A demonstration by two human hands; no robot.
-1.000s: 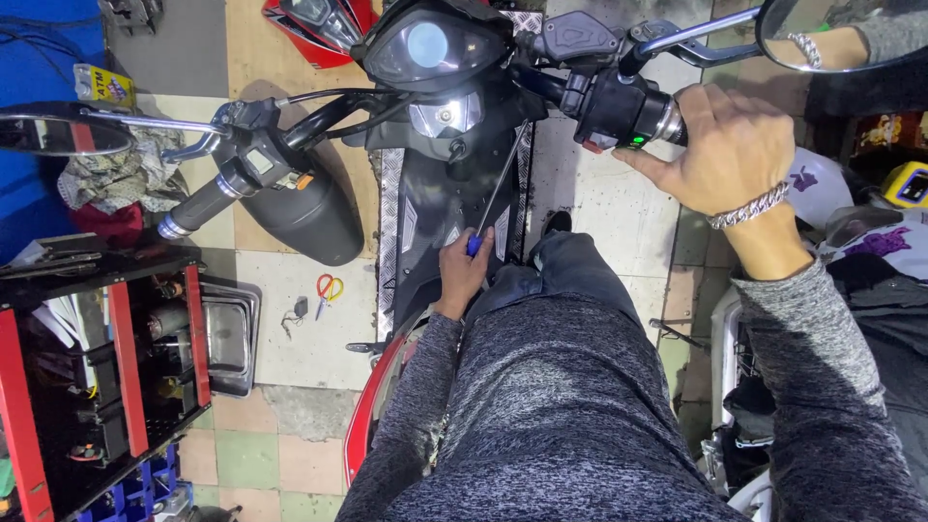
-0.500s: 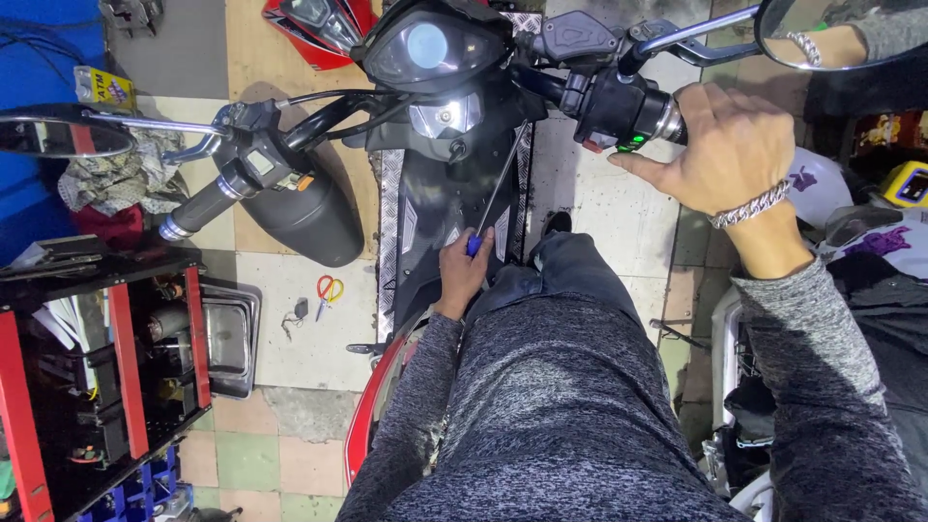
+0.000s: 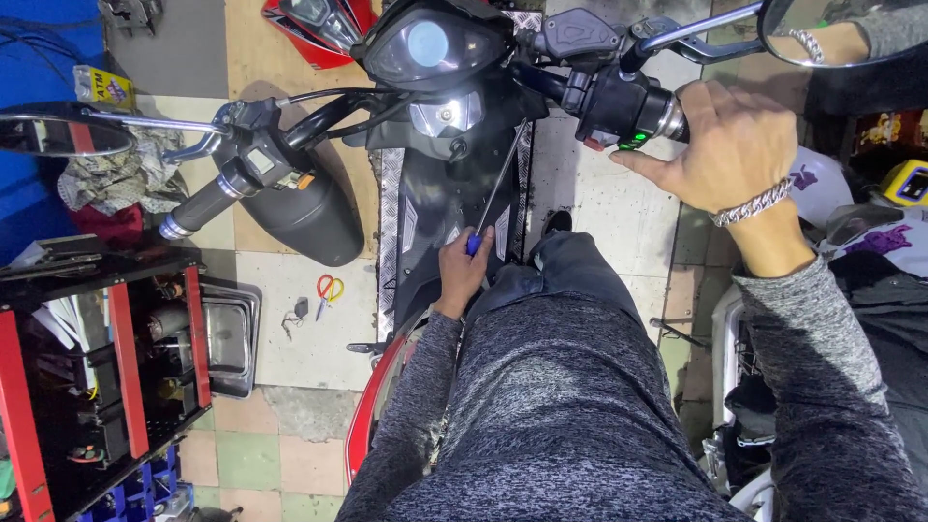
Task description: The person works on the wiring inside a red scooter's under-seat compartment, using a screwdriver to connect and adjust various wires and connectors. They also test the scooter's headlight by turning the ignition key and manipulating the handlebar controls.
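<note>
The left hand (image 3: 462, 273) gripped a blue-handled screwdriver (image 3: 491, 198) against the scooter's front panel (image 3: 425, 208), the right hand (image 3: 732, 145) clasped the throttle grip (image 3: 667, 118), and orange scissors (image 3: 329, 288) lay on the floor beside a red tool rack (image 3: 116, 358).

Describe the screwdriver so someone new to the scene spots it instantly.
Start at the scooter's headlight cowl at top centre and drop down the black front panel below it. The screwdriver lies slanted across that panel, its thin metal shaft running up towards the handlebar, gripped by the left hand. Its blue handle is the only blue there.
</note>
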